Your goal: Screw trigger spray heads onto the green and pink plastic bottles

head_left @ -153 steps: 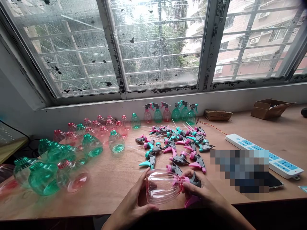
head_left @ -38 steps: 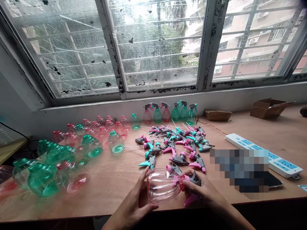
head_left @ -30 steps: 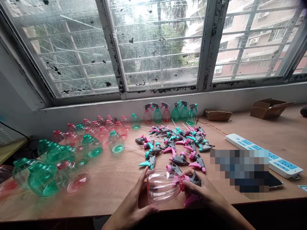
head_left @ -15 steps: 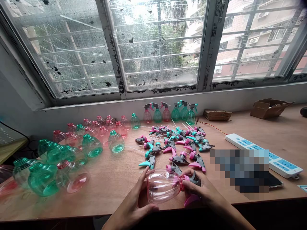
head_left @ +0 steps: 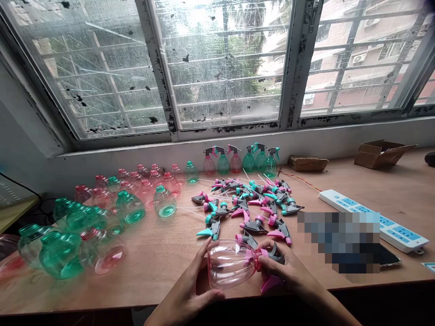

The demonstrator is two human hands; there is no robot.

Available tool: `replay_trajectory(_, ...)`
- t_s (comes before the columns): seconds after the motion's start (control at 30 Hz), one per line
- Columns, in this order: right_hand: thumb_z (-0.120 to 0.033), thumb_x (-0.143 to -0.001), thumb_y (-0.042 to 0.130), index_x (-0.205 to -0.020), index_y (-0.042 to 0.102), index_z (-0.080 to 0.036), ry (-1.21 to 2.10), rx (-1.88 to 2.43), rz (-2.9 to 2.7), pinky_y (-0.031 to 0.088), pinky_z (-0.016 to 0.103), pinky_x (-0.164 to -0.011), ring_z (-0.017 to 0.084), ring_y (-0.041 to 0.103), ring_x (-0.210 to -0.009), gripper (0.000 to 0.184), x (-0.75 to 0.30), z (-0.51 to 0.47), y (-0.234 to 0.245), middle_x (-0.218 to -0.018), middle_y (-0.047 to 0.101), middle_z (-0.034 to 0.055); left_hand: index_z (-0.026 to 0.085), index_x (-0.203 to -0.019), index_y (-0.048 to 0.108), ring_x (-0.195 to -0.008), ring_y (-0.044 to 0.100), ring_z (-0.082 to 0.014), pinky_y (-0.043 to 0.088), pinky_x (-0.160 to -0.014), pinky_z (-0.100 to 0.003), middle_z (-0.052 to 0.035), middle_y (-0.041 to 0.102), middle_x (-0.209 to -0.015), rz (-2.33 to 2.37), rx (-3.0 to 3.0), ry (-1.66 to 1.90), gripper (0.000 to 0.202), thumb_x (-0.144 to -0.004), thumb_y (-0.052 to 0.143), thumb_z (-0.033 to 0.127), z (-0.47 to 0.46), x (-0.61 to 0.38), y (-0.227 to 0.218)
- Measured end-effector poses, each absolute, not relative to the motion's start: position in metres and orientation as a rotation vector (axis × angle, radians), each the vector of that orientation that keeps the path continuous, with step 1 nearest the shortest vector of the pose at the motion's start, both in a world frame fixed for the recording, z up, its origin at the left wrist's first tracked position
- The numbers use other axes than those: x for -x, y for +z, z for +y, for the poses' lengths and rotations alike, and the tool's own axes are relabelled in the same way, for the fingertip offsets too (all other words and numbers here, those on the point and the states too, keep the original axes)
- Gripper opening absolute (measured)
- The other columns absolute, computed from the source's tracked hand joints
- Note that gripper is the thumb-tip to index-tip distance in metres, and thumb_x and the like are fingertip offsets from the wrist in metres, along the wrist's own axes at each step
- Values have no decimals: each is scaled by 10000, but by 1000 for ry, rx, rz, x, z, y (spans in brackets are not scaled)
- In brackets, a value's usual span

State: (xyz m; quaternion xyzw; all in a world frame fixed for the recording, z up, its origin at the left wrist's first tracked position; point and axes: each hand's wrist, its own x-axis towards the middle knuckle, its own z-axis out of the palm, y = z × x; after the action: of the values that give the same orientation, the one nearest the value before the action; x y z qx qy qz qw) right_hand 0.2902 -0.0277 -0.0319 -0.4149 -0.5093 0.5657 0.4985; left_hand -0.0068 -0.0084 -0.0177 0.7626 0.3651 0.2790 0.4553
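Note:
A clear pink spray bottle (head_left: 231,265) lies on its side in the air above the table's front edge, its base toward the left. My left hand (head_left: 190,280) cups the base end, thumb below and fingers behind. At the neck, my right hand (head_left: 283,267) pinches the pink collar of a grey and pink spray head (head_left: 275,256), which sits at the bottle's mouth. Its pink trigger (head_left: 272,283) points down. Just beyond the hands is a pile of loose spray heads (head_left: 254,224) in grey with pink or teal parts.
Several open green bottles (head_left: 61,256) and pink bottles (head_left: 146,192) stand on the left. Along the window wall is a row of bottles with spray heads (head_left: 235,160). To the right are a power strip (head_left: 374,217), a pixelated flat object (head_left: 346,244) and cardboard boxes (head_left: 382,154).

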Motion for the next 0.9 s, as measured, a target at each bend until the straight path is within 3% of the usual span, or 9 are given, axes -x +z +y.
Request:
replay_trajectory(0.33,-499,-819,781,-942,642,-186,1364,987,-1262,495,281,-632,176,641,-634,364,-291,-27,-31,-715,730,3,358,-1592,155,-1545,184,-355,223,-1266,-486,-58,280,-1667,917,-1901,682,961,-867,782,286,-8,7,-17)
replay_trajectory(0.6,-488,-831,771,-949,640,-190,1362,996,-1272,499,284,-629,180,648,-635,346,-291,-28,-30,-718,736,4,407,-1583,151,-1551,179,-330,220,-1270,-467,-12,287,-1667,921,-1906,683,968,-863,787,284,-8,7,-18)
replay_trajectory(0.9,-486,-828,774,-953,646,-183,1349,1012,-1278,501,281,-636,174,639,-640,352,-292,-27,-31,-717,732,5,366,-1589,171,-1545,190,-348,212,-1269,-477,-44,296,-1663,917,-1908,689,950,-865,784,308,-8,6,-17)
